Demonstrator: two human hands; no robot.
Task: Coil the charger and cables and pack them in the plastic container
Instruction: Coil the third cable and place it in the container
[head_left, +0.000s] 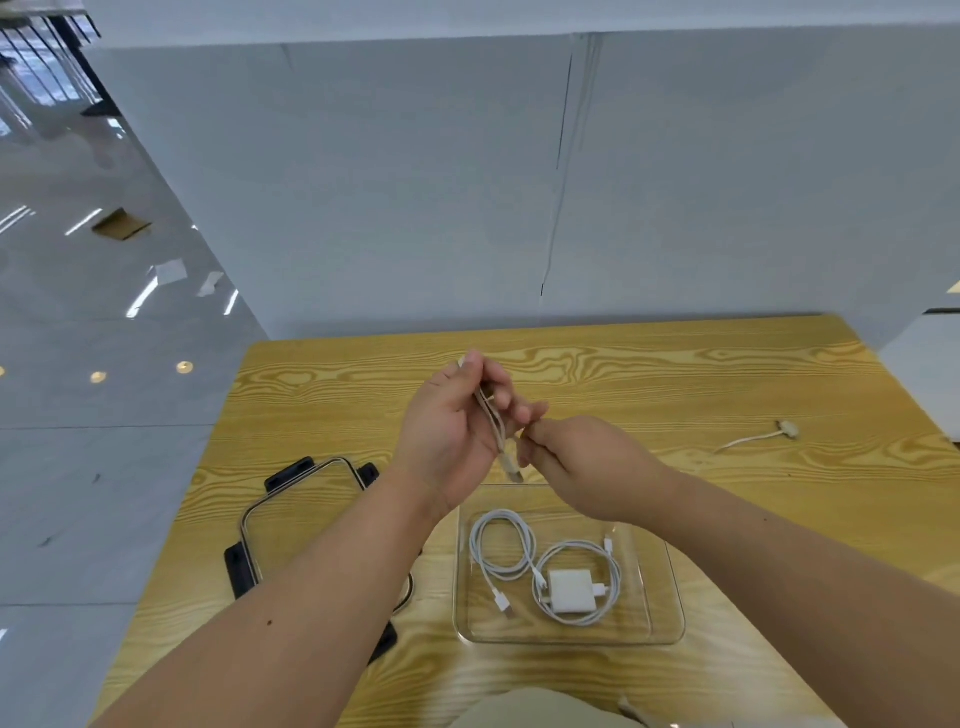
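A clear plastic container (670, 582) sits on the wooden table in front of me. Inside lie a coiled white cable (501, 545) on the left and a white charger (570, 586) ringed by a second coiled cable (597, 618). Above the container's far edge, my left hand (447, 431) pinches a folded beige cable (496, 421) between thumb and fingers. My right hand (587, 462) grips the same cable's lower part, its USB plug (513, 470) hanging just below. Another short beige cable (758, 436) with a wide connector lies loose at the right of the table.
The container's lid (296, 514), clear with black clips, lies on the table to the left, partly under my left forearm. A white partition wall stands behind the table (675, 374). The table's left edge drops to a glossy floor.
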